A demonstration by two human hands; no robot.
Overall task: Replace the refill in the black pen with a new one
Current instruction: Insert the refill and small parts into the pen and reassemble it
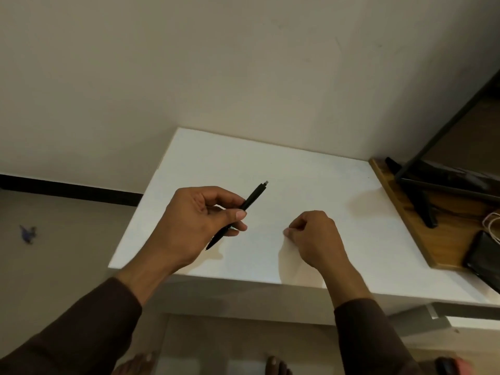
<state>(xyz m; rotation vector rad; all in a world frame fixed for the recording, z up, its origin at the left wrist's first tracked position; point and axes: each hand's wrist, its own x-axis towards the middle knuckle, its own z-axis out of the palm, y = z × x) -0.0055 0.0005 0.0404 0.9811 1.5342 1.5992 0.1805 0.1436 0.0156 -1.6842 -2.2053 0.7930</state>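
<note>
**Black pen pinched mid-barrel, ready to be opened**

From my remote seat, the white table [311,169] filled the centre of the frame, with a wooden board [405,212] at its right edge carrying a dark stand [422,204] and a phone [484,255] at the far right. No spare refill showed anywhere on the surface.

The left hand [194,226] sat at centre-left, its thumb and fingers closed around the middle of the black pen [254,196]. The pen lay tilted, clicker end toward the upper right, tip toward the lower left, held just above the table. The right hand [316,236], right of centre, was curled loosely with fingertips tucked in; I could not tell whether it held anything.

I judged the pen light, stiff and smooth, so apt to roll or slip. I would have gripped each half of the barrel near the joint and twisted, mindful of a small spring and thin refill inside.
</note>
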